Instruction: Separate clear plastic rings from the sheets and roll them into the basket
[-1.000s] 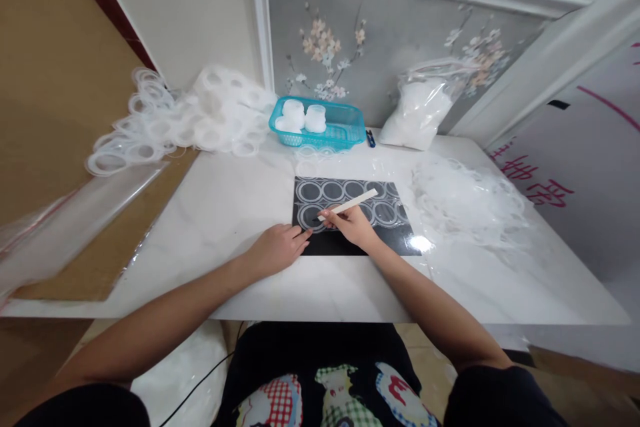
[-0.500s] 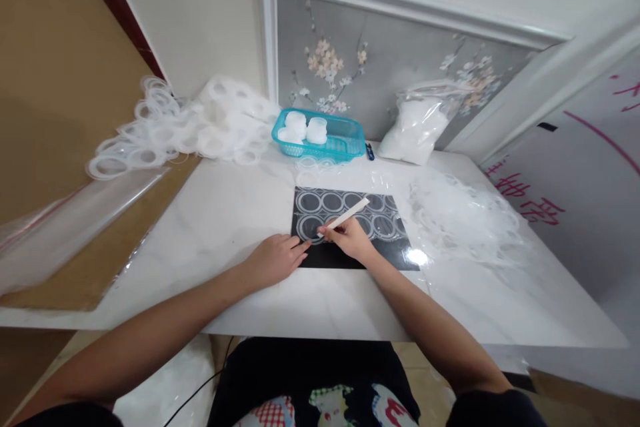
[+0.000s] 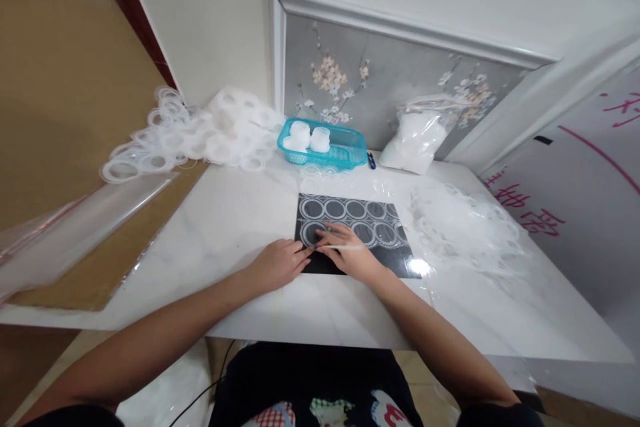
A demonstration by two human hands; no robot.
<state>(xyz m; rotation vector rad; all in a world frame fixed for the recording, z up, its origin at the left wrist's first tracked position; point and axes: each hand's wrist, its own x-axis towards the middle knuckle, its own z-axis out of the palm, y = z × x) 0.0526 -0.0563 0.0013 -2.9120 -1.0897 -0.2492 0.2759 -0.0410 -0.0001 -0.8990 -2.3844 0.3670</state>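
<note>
Far left, a heap of white plastic rings (image 3: 195, 137) spills off the counter (image 3: 235, 213) edge. Your left hand (image 3: 277, 262) lies flat beside the black mat (image 3: 395, 260), fingers loosely spread and gripping nothing, their tips touching its left edge. On the mat lies a clear sheet of ring shapes (image 3: 355, 210). Your right hand (image 3: 350, 253) rests over its lower row, fingers curled around a thin white stick (image 3: 345, 247) held low and nearly level. A teal basket (image 3: 345, 150) holding white pieces stands behind, with a filled bag (image 3: 415, 140) and a loose pile of film (image 3: 465, 220) to the right. With only fingertips steadying the mat's edge, the stick could likely drag the sheet askew or tear a ring.
</note>
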